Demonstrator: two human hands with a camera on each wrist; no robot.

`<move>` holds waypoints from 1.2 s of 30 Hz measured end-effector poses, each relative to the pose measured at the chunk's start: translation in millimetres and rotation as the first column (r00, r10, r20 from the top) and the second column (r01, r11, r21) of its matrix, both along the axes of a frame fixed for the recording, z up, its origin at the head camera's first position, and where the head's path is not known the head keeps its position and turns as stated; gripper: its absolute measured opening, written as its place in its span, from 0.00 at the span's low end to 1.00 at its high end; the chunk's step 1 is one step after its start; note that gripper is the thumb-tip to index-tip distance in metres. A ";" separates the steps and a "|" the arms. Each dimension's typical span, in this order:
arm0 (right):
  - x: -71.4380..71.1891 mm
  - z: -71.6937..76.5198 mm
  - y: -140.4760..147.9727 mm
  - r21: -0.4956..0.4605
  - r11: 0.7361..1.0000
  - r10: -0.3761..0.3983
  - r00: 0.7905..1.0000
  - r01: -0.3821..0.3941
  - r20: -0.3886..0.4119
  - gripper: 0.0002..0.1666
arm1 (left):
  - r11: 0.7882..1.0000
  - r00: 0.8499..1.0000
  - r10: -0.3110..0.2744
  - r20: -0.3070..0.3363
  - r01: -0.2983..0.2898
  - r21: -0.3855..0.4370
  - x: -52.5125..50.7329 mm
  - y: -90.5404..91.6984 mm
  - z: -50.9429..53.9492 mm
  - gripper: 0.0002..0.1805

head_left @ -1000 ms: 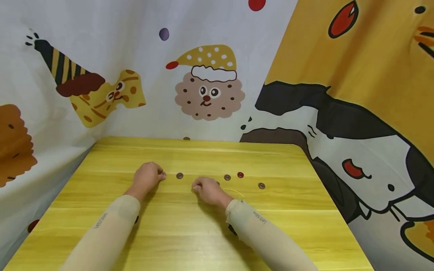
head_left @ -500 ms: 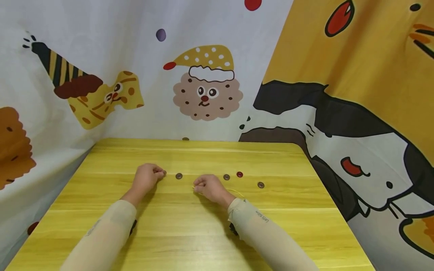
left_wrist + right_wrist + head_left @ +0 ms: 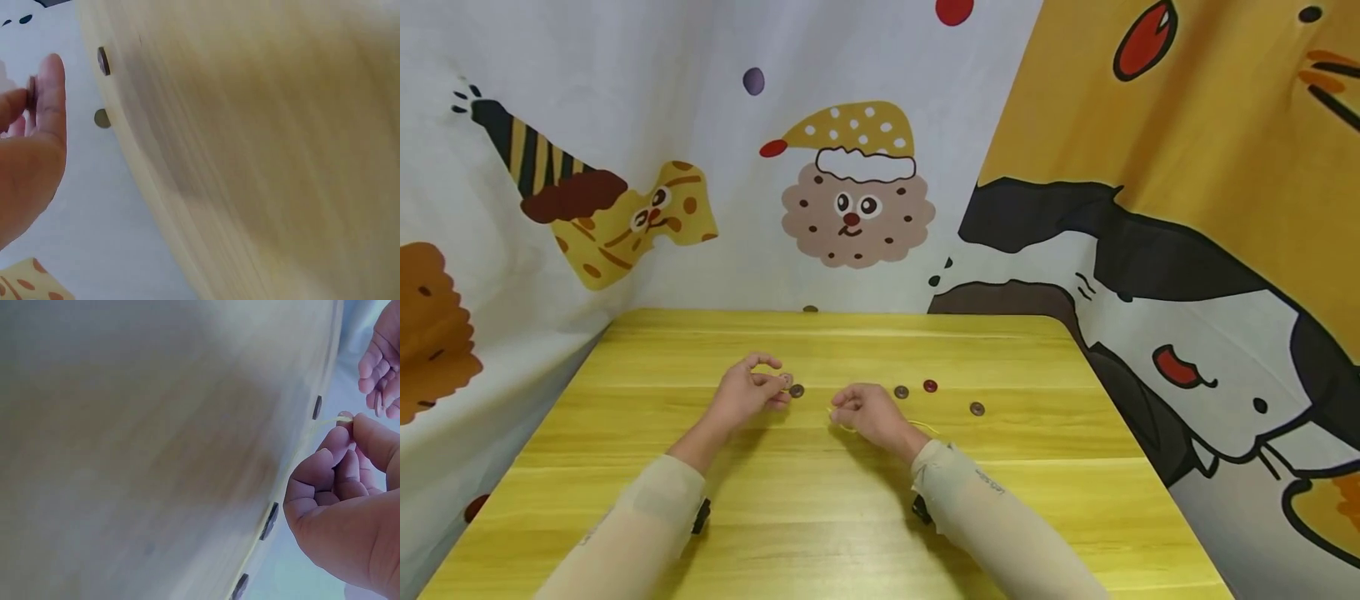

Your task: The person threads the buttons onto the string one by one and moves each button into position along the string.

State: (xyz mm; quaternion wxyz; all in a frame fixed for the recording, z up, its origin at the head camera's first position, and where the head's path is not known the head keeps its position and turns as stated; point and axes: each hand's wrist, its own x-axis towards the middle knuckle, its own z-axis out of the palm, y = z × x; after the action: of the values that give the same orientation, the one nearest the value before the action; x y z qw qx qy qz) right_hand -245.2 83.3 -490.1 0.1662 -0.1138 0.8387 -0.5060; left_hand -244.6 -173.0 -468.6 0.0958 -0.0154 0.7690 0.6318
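My left hand (image 3: pixel 741 396) pinches a small pinkish-brown button (image 3: pixel 786 380) between thumb and finger, above the table. The left wrist view shows that button (image 3: pixel 32 92) edge-on in the fingers. A dark brown button (image 3: pixel 797 391) lies on the table just beside these fingertips. To the right, my right hand (image 3: pixel 872 414) holds a thin yellow string (image 3: pixel 925 427) by one end, pinched between thumb and index finger. In the right wrist view the string (image 3: pixel 294 453) runs from the fingertips down along the table.
Right of the right hand lie a brown button (image 3: pixel 901 392), a red button (image 3: pixel 931 386) and another brown button (image 3: pixel 977 408). The yellow wooden table (image 3: pixel 805 517) ends at a printed cloth (image 3: pixel 730 275) behind it.
My left hand has picked its button up off the table and moved right, close to the dark brown button. The right hand stays nearly in place with the string, its fingers slightly raised.
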 end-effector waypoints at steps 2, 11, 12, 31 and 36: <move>1.1 -0.8 1.0 -0.002 1.000 -0.003 1.000 0.003 0.003 0.10 | 0.999 1.000 -0.003 -0.015 0.003 -0.044 1.2 1.7 -0.5 0.19; 2.5 -7.3 2.2 -0.003 1.000 -0.006 1.000 0.006 -0.006 0.07 | 0.948 0.991 -0.068 -0.112 0.029 -0.318 2.2 2.0 -16.8 0.18; 2.8 -7.4 2.1 -0.007 1.000 -0.007 1.000 0.007 -0.004 0.07 | 0.940 0.991 -0.057 -0.122 0.012 -0.340 2.1 2.4 -18.5 0.17; -5.4 28.2 7.8 -0.230 0.960 -0.149 0.987 0.159 0.063 0.17 | 0.976 0.958 0.198 -0.207 -0.213 -0.053 4.5 29.6 4.4 0.17; -8.9 41.7 6.6 -0.276 0.933 -0.215 0.973 0.231 0.089 0.17 | 0.951 0.938 0.280 -0.205 -0.242 0.190 7.1 58.9 12.8 0.14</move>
State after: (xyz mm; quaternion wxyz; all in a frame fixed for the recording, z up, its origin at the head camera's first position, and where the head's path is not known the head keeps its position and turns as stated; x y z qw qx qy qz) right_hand -254.1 89.9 -448.4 0.1135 -0.0260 0.7595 -0.6400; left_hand -237.5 -114.2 -455.8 -0.0776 -0.0367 0.7122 0.6967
